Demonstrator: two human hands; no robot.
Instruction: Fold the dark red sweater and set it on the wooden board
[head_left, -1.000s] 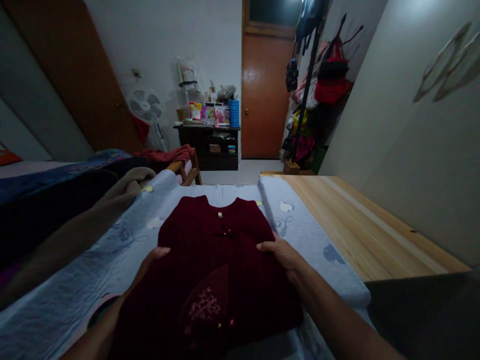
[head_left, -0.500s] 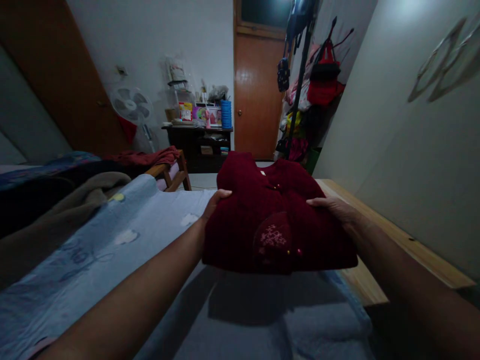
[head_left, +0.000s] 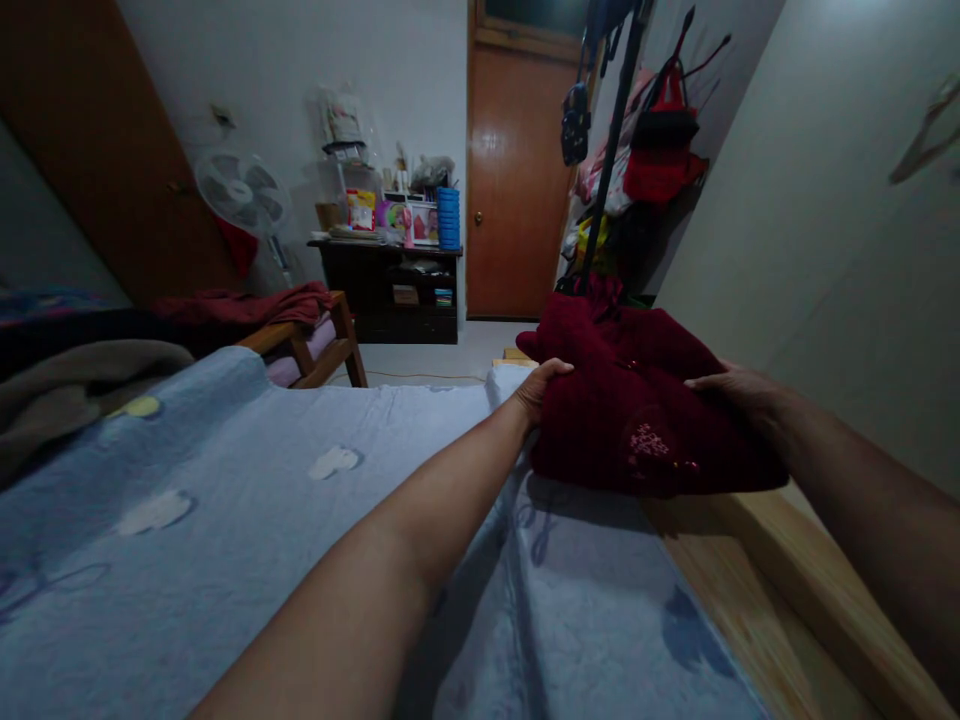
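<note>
A folded dark red garment (head_left: 600,430) with a pink flower patch and small shiny buttons is held between both hands, over the right part of a light blue bedsheet (head_left: 405,430). At its left edge my left hand (head_left: 541,388) grips it, thumb on top and fingers underneath. On the right side my right hand (head_left: 739,390) holds it the same way, fingers hidden below the cloth. The garment's shadow falls on the sheet and on the wooden bed edge (head_left: 720,560).
A wooden chair or frame (head_left: 341,340) with clothes stands at the left. Farther back are a white fan (head_left: 244,190), a dark cabinet (head_left: 352,290) with items on top, a closed door (head_left: 510,180), and hanging bags (head_left: 664,150) at the right.
Both hands have carried the garment to the right, and its upper left part now looks more bunched. The view has shifted, showing more of the sheet and wooden edge.
</note>
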